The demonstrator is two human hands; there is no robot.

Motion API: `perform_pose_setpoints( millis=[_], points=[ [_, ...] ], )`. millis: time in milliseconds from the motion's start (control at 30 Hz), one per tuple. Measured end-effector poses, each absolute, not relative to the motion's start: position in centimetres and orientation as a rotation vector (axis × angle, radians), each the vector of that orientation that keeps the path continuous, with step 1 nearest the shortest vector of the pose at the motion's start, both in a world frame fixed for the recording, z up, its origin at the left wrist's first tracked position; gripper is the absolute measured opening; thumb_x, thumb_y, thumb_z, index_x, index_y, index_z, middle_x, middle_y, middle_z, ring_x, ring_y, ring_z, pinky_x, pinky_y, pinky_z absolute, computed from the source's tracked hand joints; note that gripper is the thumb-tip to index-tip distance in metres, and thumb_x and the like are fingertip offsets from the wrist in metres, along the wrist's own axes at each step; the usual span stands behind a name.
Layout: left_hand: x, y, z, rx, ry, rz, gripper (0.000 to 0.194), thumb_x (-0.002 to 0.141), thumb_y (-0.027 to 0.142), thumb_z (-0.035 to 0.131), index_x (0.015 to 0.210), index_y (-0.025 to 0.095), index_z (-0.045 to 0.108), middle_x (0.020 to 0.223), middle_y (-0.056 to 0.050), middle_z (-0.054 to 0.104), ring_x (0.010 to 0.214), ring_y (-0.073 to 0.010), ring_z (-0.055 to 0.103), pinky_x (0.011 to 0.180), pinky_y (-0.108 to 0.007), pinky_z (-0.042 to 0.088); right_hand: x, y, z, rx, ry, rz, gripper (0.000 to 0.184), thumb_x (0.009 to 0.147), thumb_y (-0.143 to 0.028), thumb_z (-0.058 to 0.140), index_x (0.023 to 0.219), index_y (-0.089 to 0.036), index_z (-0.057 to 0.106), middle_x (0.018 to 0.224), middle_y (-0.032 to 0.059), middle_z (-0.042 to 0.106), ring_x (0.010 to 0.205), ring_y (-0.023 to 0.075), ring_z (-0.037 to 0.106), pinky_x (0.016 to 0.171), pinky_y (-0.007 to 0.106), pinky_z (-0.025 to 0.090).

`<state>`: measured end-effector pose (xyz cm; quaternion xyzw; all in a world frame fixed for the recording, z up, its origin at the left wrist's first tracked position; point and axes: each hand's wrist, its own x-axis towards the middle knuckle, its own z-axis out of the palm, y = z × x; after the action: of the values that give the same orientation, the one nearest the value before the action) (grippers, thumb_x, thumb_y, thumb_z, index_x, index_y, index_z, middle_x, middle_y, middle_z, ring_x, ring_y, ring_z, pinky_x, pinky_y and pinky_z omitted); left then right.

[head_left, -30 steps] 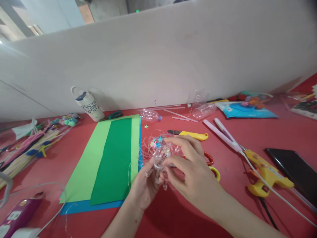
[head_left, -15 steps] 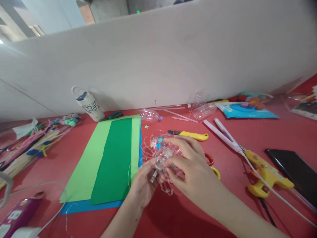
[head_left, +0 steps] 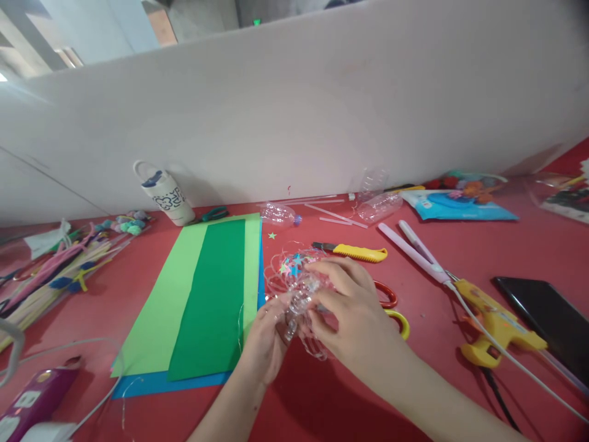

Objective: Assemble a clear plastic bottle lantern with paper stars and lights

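Observation:
Between my two hands is a clear plastic craft piece [head_left: 302, 296] with thin looping strips and a short, blocky end pointing down. My left hand [head_left: 267, 344] is closed round its lower left side. From the right, the fingertips of my right hand [head_left: 345, 301] pinch the same piece. Blue, pink and green star shapes [head_left: 294, 264] show just beyond my fingers; I cannot tell whether they are fixed to it. One green star [head_left: 272, 236] lies apart on the table. Scissors with red and yellow handles [head_left: 398, 319] are partly hidden by my right hand.
A yellow utility knife [head_left: 359, 252] lies ahead. Green sheets [head_left: 209, 301] are on the left, near a white tumbler [head_left: 169, 199]. On the right are a pink flat iron [head_left: 414, 255], a yellow glue gun [head_left: 499, 322] and a phone [head_left: 545, 313]. Cut plastic bottles [head_left: 380, 205] stand by the wall.
The clear plastic piece has turned slightly in my fingers, its blocky end shifting a little right. My right hand has moved slightly, showing more of the scissor handles.

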<state>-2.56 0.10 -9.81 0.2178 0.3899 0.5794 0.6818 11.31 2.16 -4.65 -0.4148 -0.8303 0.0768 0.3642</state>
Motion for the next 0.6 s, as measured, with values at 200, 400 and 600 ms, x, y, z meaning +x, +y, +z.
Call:
perform_pose_setpoints(
  millis=[200, 400, 600],
  points=[
    [-2.43, 0.11, -9.52, 0.465, 0.903, 1.342, 0.014, 0.072, 0.025, 0.069, 0.069, 0.011, 0.069, 0.057, -0.004, 0.065, 0.049, -0.0114, 0.057, 0.049, -0.020, 0.045, 11.17, 2.17, -4.76, -1.073, -2.123, 0.207, 0.018, 0.071, -0.004, 0.055, 0.061, -0.019, 0.057, 0.112, 0.0076, 0.062, 0.104, 0.0275, 0.050, 0.087, 0.051, 0.046],
    [-2.41, 0.14, -9.37, 0.449, 0.918, 1.337, 0.015, 0.070, 0.022, 0.071, 0.082, 0.013, 0.072, 0.073, -0.006, 0.072, 0.059, -0.0147, 0.064, 0.057, -0.023, 0.049, 11.11, 2.19, -4.85, -1.093, -2.096, 0.257, 0.016, 0.072, -0.006, 0.055, 0.063, -0.018, 0.060, 0.111, 0.0068, 0.062, 0.102, 0.0267, 0.050, 0.084, 0.049, 0.047],
    [-2.54, 0.02, -9.83, 0.387, 0.962, 1.353, 0.013, 0.070, 0.021, 0.072, 0.080, 0.013, 0.072, 0.073, -0.006, 0.073, 0.061, -0.0147, 0.065, 0.054, -0.020, 0.048, 11.08, 2.21, -4.93, -1.097, -2.086, 0.244, 0.017, 0.072, -0.006, 0.054, 0.063, -0.019, 0.059, 0.108, 0.0063, 0.062, 0.101, 0.0262, 0.051, 0.083, 0.047, 0.048]
  ],
)
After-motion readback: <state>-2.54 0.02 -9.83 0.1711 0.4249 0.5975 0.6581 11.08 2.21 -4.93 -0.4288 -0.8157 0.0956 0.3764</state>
